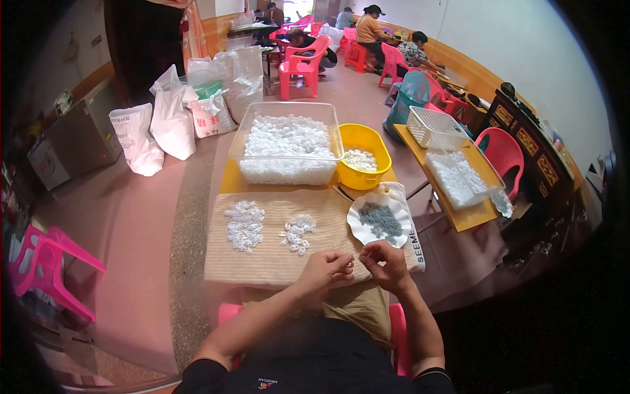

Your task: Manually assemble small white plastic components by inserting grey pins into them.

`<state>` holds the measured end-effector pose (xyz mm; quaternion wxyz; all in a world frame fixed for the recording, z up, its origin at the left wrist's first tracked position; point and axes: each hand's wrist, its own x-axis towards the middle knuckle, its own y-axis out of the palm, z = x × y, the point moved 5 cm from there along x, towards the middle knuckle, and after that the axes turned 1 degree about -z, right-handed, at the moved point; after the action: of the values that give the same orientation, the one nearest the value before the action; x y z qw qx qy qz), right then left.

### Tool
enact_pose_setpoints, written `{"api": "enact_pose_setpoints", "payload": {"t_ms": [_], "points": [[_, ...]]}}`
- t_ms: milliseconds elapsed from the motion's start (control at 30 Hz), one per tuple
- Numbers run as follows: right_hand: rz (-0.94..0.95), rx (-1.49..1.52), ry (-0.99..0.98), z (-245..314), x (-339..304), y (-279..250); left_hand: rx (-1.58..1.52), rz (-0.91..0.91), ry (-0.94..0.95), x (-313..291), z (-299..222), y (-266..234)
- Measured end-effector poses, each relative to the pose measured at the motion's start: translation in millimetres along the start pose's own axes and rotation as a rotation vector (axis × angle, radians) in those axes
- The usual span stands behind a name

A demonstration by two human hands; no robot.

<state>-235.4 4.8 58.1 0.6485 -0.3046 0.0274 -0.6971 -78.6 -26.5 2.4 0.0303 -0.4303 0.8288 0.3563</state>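
Both hands are over the near edge of a beige ribbed towel (pixel 262 270). My left hand (pixel 328 268) is closed in a pinch, its fingertips almost meeting those of my right hand (pixel 386 261), which is pinched too. Whatever they hold is too small to make out. Just beyond my right hand lies a white scalloped dish (pixel 356 229) with a heap of small grey pieces (pixel 380 220). Left of it on the towel are a small pile of white plastic pieces with holes (pixel 298 233) and a larger pile of similar white pieces (pixel 245 225).
Behind the towel stand a clear bin (pixel 289 169) full of white pieces and a yellow tub (pixel 365 180) with whitish pieces. At right, a side table (pixel 453 209) bears a white basket (pixel 436 129). White sacks (pixel 174 125) stand far left; people sit farther back among pink chairs (pixel 305 69).
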Motion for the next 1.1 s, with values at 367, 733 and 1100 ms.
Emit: {"api": "enact_pose_setpoints", "payload": {"t_ms": [367, 733, 1100], "points": [[0.069, -0.099, -0.202, 21, -9, 12, -0.039, 0.158, 0.048, 1, 8, -5], [0.117, -0.196, -0.180, 22, -16, 18, 0.092, 0.179, 0.010, -11, 6, -7], [0.192, 0.339, 0.301, -22, -29, 31, 0.290, 0.134, 0.275, -11, 9, -8]]}}
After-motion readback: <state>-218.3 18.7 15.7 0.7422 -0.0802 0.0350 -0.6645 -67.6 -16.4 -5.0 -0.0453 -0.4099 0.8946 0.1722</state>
